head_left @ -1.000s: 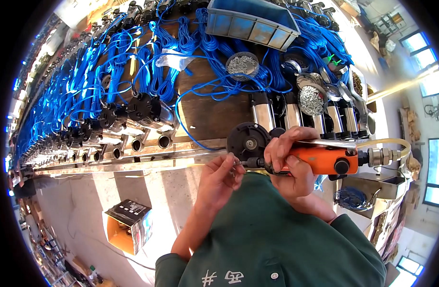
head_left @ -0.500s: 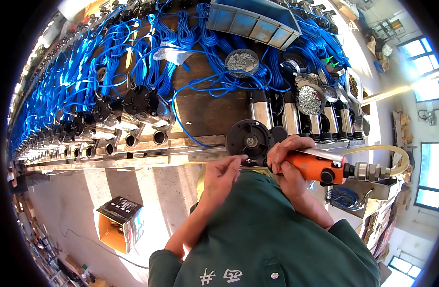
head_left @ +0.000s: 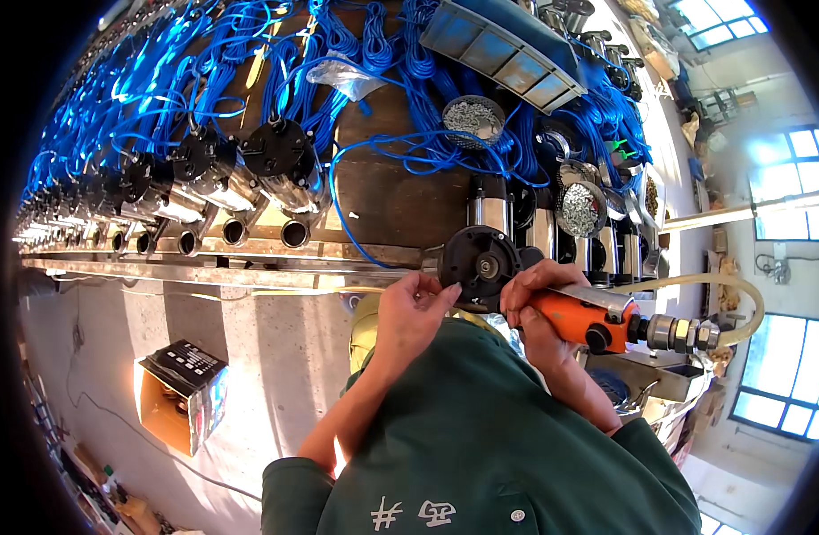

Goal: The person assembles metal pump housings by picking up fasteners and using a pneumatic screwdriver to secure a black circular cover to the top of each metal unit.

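From the wearer's head, I see the right hand point(head_left: 539, 308) wrapped around the orange tool point(head_left: 586, 321), apparently to bear its weight and steer its front toward the black disc point(head_left: 474, 256). The disc sits at the desk's point(head_left: 393, 203) near edge, probably for easy reach. Left fingertips curl by its rim; I can't tell whether that left hand point(head_left: 411, 316) grips anything. The hose point(head_left: 753, 303) loops off rightward (handily clear of both hands). A dish point(head_left: 473, 122) of small metal bits lies beyond.
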`<state>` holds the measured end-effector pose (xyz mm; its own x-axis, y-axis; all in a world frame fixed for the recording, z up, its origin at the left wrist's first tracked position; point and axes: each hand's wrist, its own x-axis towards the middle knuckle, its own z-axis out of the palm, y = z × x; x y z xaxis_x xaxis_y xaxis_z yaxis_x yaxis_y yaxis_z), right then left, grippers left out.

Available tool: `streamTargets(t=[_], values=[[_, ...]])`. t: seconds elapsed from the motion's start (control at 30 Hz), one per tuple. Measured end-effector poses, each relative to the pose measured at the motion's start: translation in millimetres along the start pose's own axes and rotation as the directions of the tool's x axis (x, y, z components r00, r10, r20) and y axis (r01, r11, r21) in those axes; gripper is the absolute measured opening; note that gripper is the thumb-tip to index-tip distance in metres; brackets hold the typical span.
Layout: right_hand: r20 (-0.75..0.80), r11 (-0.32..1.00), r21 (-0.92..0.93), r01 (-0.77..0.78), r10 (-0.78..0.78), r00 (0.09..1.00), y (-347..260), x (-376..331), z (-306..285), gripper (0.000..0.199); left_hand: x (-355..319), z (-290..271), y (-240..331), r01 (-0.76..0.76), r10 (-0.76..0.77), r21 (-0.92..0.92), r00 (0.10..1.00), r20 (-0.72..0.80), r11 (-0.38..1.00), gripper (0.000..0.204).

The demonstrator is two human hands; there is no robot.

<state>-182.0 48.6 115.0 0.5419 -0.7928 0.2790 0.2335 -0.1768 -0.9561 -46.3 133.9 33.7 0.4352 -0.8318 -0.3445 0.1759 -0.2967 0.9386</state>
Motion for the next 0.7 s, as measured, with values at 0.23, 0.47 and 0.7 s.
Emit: streamTargets(t=[0.23, 0.47, 0.7], values=[[0.09, 0.995, -0.074, 0.072, -0.066, 0.994, 2, 6, 5, 0.021, -1, -3, -2, -0.007, 0.007, 0.058, 1.0, -0.009, 0.998, 0.025], [0.059, 0.992, -0.096, 0.083, -0.078, 0.995, 10, 4, 3, 0.022, 0, -4, -1, 0.054, -0.053, 0.051, 0.999, -0.007, 0.997, 0.03], [0.01, 0.997, 0.023, -0.072, 0.072, 0.997, -16, -2, -5, 0.03, -7, -2, 0, 0.173, -0.212, -0.583, 0.977, 0.002, 0.794, 0.014]])
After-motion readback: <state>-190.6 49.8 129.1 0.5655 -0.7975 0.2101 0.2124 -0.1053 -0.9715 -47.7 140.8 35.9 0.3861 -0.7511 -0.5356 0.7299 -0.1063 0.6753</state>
